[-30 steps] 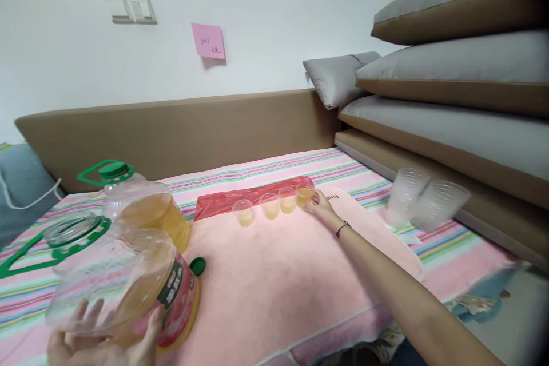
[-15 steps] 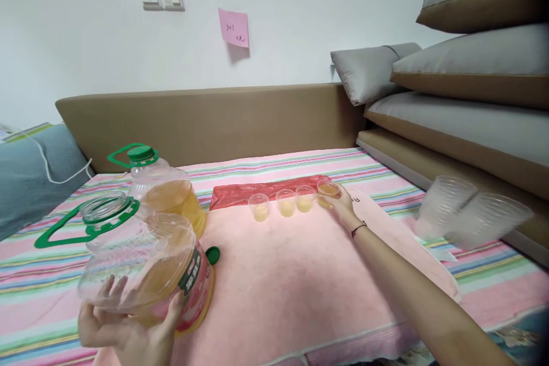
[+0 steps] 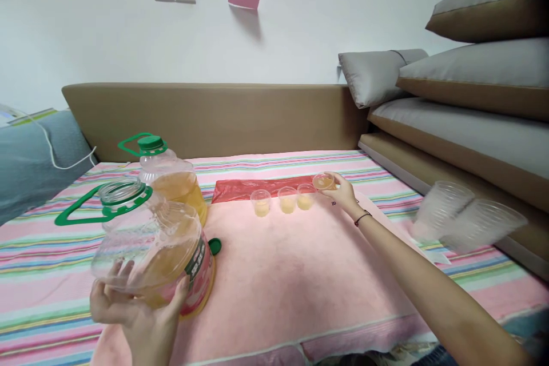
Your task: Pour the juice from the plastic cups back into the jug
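My left hand (image 3: 139, 309) is wrapped around the lower side of a large clear plastic jug (image 3: 150, 251). The jug has a green handle, an uncapped mouth and amber liquid inside, and it leans. In my right hand (image 3: 343, 191) is a clear plastic cup (image 3: 323, 182) with pale liquid, tipped a little and held at the right end of a row. Left of it stand three similar cups on the pink cloth: a left cup (image 3: 261, 203), a middle cup (image 3: 287, 201) and a right cup (image 3: 305, 198). A green cap (image 3: 215, 246) lies beside the jug.
Behind the open jug stands a second jug (image 3: 178, 183) with its green cap on. A red plastic sheet (image 3: 240, 190) lies behind the cups. Stacked clear cups (image 3: 463, 217) lie at the right, near piled cushions (image 3: 472, 126). A padded board (image 3: 214, 120) runs along the wall.
My right hand has lifted the cup slightly and tipped it. My left hand stays on the jug. The view has shifted a little.
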